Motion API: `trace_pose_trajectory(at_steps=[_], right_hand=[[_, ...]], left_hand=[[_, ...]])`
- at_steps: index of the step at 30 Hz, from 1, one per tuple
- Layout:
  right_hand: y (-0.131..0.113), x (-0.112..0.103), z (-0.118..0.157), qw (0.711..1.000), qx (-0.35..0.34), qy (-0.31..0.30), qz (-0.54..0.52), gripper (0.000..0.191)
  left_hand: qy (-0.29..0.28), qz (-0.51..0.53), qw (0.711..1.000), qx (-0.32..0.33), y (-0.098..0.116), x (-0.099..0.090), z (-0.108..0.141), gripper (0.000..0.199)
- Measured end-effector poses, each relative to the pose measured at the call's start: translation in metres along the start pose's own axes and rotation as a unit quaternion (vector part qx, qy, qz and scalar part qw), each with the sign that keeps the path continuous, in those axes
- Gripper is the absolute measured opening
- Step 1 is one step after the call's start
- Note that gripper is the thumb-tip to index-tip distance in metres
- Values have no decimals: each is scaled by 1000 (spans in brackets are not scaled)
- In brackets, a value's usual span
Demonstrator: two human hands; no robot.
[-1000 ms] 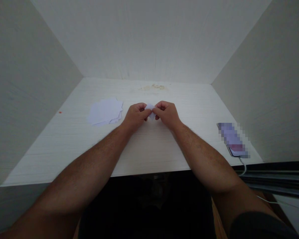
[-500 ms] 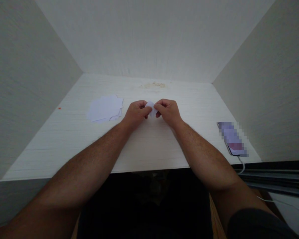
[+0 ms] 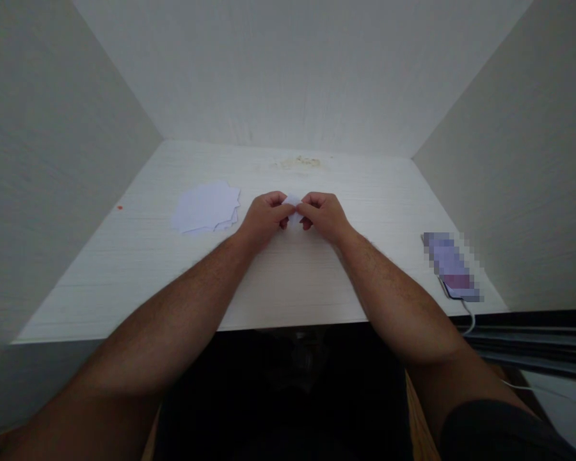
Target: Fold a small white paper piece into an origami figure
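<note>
Grip: both hands closed in a pinch, left hand (image 3: 267,214) and right hand (image 3: 325,214) each nipping one side of a small paper piece (image 3: 292,200), thumbs on top and nearly meeting. Clock centred on that piece, twelve toward the back wall.

Nearest: front edge of the desk (image 3: 292,282) at six, forearms crossing it at about eight and four. White cable (image 3: 473,315) at four, looping over the edge. Phone (image 3: 450,264), mostly pixelated, a little short of four, cable running into its near end; well apart from the hands.

Piece sits near the middle of the desk's width, between the fingertips; whether it rests on the surface or is held just above, cannot tell. Progress, as I judge it: one piece taken up and being worked, not yet set down or let go. Any folds already made are too small and too covered to count.

Lie of the piece: one corner seems to point toward twelve, with a little white showing at six below the thumbs. Long axis uncertain, fingers hide both sides.

Loose pile of paper sheets (image 3: 205,206) at nine, flat, edges uneven, near the left hand. Red speck (image 3: 120,207) beyond it, also nine.

Farthest: tan stain (image 3: 301,162) at twelve, then the back wall (image 3: 292,77).
</note>
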State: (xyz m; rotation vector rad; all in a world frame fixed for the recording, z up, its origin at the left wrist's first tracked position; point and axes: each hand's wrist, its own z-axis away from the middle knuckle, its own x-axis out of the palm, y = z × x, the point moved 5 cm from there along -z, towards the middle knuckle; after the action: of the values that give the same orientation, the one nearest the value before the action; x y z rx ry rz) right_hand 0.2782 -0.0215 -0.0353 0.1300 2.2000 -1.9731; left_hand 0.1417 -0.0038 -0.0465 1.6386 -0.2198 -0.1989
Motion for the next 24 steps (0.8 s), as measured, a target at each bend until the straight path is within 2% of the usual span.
trace_pose_trajectory(at_steps=[7,12,18,24], right_hand=[[-8,-6,1,998,-62,17,15,18],[-3,-9,-1,997,-51,63,1,18],[3,-5,-3,999,-34,28,-4,17],[1,-11,-3,996,-35,82,0,21]], left_hand=[[-4,14,1000,-24,0,1,1,16],[-26,-2,999,-22,-1,4,2,18],[-39,-69,997,-10,-1,4,4,16],[-56,-157,986,-13,7,5,7,21]])
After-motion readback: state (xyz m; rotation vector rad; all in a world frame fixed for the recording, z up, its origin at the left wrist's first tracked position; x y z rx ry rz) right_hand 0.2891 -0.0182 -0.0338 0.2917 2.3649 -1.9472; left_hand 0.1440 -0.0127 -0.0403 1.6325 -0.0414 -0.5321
